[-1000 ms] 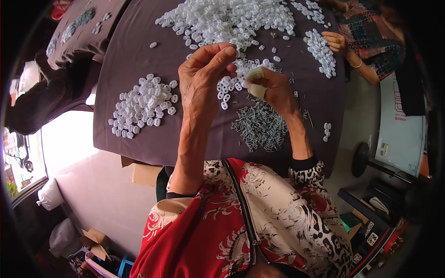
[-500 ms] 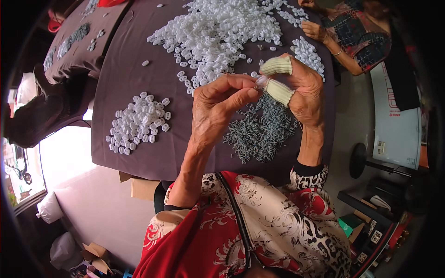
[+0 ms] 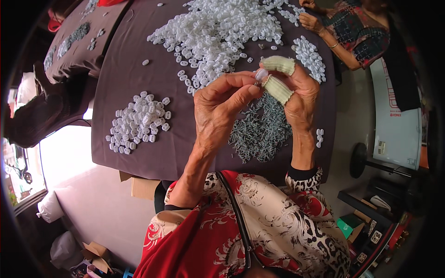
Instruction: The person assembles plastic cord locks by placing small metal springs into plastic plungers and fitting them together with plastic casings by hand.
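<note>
My right hand (image 3: 300, 95) wears cream ribbed finger covers (image 3: 278, 90) on thumb and forefinger. Between those covered tips it pinches a small white oval plastic piece (image 3: 261, 74). Close against it, my left hand (image 3: 221, 98) has thumb and forefinger pressed together; a tiny dark bit shows at their tips, too small to name. Below the hands lies a heap of small grey screw-like pins (image 3: 259, 134), partly covered by my right hand. A large pile of white oval pieces with holes (image 3: 222, 32) spreads beyond my hands. A smaller pile of similar white pieces (image 3: 139, 121) lies to the left.
A dark cloth covers the table (image 3: 181, 155). At the far right another person's hand (image 3: 309, 22) is near a separate group of white pieces (image 3: 309, 60). A few white pieces (image 3: 319, 138) lie near the right edge. Another cloth-covered table (image 3: 79, 55) stands at the left.
My right hand has tilted and shifted slightly left, turning the white piece up into clearer view. My left hand has barely moved. The other person's hand has moved a little toward the upper left.
</note>
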Tool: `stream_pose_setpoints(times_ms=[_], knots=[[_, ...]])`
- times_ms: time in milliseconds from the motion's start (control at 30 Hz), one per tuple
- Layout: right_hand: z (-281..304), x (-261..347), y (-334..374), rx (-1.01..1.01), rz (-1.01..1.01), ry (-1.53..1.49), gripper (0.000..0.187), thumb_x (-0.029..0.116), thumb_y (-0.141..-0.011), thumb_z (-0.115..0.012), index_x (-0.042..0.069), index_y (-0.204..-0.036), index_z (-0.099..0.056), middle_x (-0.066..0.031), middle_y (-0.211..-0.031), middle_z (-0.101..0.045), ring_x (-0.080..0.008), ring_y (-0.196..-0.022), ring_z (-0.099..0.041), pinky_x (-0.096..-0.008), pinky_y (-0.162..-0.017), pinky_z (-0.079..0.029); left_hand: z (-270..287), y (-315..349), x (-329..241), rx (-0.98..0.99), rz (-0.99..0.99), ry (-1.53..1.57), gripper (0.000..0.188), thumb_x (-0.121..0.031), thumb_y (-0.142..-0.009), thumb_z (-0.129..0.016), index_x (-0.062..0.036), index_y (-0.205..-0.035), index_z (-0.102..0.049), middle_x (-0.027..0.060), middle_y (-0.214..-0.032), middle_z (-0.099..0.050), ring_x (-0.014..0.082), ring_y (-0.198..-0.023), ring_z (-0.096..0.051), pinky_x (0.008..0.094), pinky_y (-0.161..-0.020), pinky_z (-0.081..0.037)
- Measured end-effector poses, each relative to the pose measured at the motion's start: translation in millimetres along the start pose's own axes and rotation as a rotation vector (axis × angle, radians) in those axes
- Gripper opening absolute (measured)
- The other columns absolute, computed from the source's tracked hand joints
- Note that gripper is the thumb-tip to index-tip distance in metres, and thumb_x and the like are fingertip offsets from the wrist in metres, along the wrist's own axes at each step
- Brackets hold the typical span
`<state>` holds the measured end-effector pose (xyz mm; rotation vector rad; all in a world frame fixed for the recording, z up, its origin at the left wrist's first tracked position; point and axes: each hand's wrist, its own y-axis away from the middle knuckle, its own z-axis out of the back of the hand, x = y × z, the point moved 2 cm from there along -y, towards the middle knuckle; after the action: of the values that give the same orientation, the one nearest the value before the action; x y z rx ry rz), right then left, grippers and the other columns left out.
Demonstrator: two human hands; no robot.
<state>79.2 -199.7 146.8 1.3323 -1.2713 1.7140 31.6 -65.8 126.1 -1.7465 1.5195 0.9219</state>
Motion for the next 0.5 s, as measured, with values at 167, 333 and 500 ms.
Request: stream_pose_setpoints(times_ms=[167, 333, 500], knots=[[4, 10, -1, -0.015, 0.156, 0.296, 0.026, -0.004, -0.076, -0.052, -0.003, -0.101, -0.058, -0.0107, -0.095, -0.060, -0.0150, -0.084, -0.058, -0.0261, -0.076, -0.047, -2, 2, 0, 0.010, 0.030, -0.018, 0.011, -0.004, -0.075, -0.065, 0.0002, -0.085, -0.064, 0.0066, -0.094, -0.061, 0.0080, -0.078, -0.055, 0.0193, -0.067, -0.044], [9, 28, -11, 0.219, 0.183, 0.474, 0.028, -0.009, -0.071, -0.049, -0.004, -0.096, -0.059, -0.0105, -0.091, -0.061, -0.0146, -0.079, -0.059, -0.0248, -0.071, -0.047, 8, -2, -1, -0.015, 0.000, -0.036, 0.010, -0.005, -0.074, -0.066, -0.0010, -0.084, -0.065, 0.0053, -0.093, -0.062, 0.0081, -0.080, -0.055, 0.0206, -0.071, -0.043], [4, 25, -13, 0.220, 0.163, 0.571, 0.025, -0.004, -0.072, -0.051, -0.002, -0.096, -0.059, -0.0102, -0.084, -0.062, -0.0150, -0.076, -0.060, -0.0241, -0.068, -0.047, 5, -3, 2, 0.013, 0.006, -0.099, 0.013, -0.006, -0.075, -0.066, -0.0003, -0.086, -0.064, 0.0048, -0.088, -0.063, 0.0090, -0.077, -0.056, 0.0211, -0.071, -0.044]])
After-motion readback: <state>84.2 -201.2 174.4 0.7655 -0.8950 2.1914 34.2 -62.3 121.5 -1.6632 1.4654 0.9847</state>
